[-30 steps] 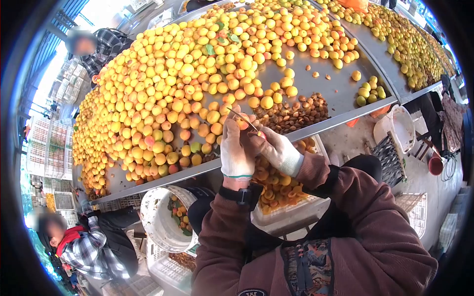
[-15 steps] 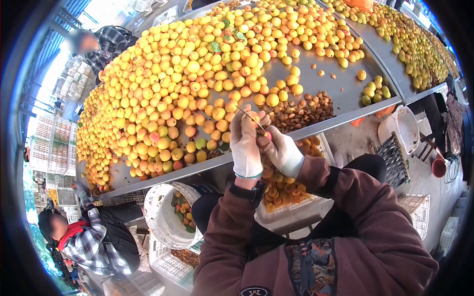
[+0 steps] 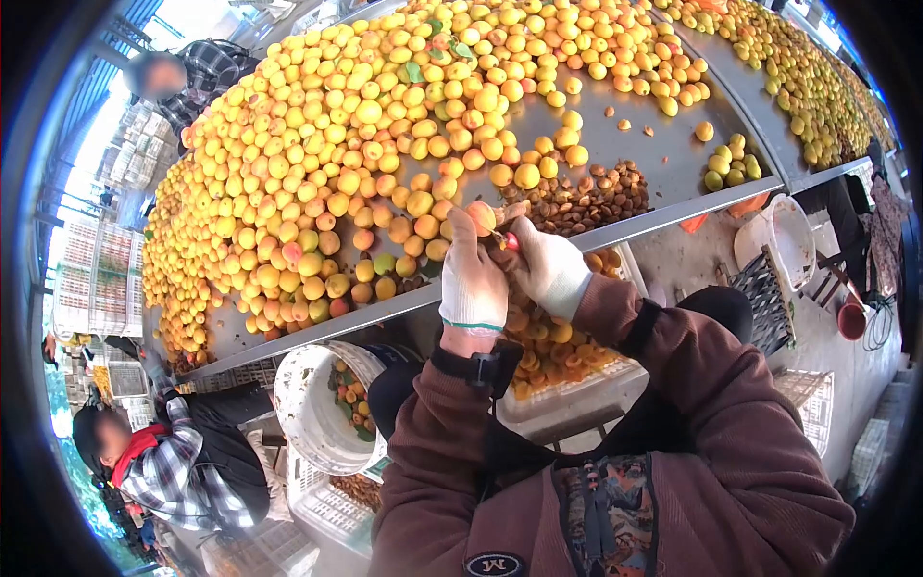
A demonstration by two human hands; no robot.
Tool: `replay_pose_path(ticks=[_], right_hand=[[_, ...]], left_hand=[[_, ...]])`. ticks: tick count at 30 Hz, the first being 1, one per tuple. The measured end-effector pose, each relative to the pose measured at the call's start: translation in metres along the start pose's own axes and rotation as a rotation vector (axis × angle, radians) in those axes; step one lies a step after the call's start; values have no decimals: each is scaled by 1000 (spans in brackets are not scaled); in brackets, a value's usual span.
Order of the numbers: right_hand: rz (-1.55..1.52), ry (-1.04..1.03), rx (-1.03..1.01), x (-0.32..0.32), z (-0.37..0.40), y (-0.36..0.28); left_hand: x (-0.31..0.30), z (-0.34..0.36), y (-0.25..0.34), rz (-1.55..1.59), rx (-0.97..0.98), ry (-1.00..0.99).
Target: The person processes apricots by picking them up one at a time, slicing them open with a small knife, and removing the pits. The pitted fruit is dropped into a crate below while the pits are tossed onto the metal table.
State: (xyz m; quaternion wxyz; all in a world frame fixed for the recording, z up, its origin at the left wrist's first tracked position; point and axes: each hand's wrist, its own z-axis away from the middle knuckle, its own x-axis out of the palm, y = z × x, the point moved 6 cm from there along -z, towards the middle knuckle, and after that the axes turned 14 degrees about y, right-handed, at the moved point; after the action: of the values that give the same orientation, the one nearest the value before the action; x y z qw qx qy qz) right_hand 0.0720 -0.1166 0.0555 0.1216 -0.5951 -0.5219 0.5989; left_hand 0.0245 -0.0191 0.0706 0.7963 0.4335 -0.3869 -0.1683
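Along the table's near rim (image 3: 673, 214), a metal edge climbs from near left to far right, and our hands work just above it; bare steel lies on the table (image 3: 663, 149) to the right, beyond the pit pile (image 3: 601, 197), while the left side is crowded with the fruit heap (image 3: 327, 154); a tub (image 3: 572, 399) of opened fruit sits below our forearms.

We count one fruit in hand, one knife, two white buckets, the left bucket (image 3: 317, 428) and the right bucket (image 3: 772, 240), and two people in plaid on the left, one near and one far; the heaped fruit and pits are too many to count.

Our left hand (image 3: 476, 279) pinches the held fruit (image 3: 481, 217) between thumb and fingers, above the near rim; our right hand (image 3: 548, 267) closes around the knife (image 3: 510, 241) by its red handle; the knife's visible part slants from near right toward the fruit at far left; we cannot tell where its tip lies; the fruit is roundish, with no clear long axis.
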Motion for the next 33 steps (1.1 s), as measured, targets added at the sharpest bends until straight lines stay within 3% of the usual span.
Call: replay_pose_path(ticks=[8, 11, 14, 16, 17, 20, 23, 27, 30, 32, 33], right_hand=[[16, -48, -57, 6, 2, 2], [96, -93, -34, 6, 4, 3], [-70, -58, -118, -1, 2, -4], [-156, -41, -88, -7, 0, -6], [-202, -76, -28, -2, 0, -1], [-366, -66, 59, 1, 0, -1], [-555, -85, 77, -11, -4, -17], [-339, 18, -39, -13, -1, -25], [-162, 16, -55, -4, -1, -10], [-195, 31, -77, -7, -1, -12], [-314, 6, -26, -7, -2, -13]], left_hand=[[-15, -9, -12, 134, -92, 29], [-13, -8, -9, 108, -69, 40], [-8, -8, 0, -21, 65, -53], [-12, -14, -11, 225, -205, -16], [-14, -14, -12, 226, -204, -17], [-3, -6, -1, 342, -167, -88], [2, -5, 16, -4, 232, -102], [1, 4, 20, 9, 94, 3], [-1, -2, 11, 108, 29, -80], [3, 2, 15, 76, 34, -97], [6, 4, 20, -13, 129, -91]])
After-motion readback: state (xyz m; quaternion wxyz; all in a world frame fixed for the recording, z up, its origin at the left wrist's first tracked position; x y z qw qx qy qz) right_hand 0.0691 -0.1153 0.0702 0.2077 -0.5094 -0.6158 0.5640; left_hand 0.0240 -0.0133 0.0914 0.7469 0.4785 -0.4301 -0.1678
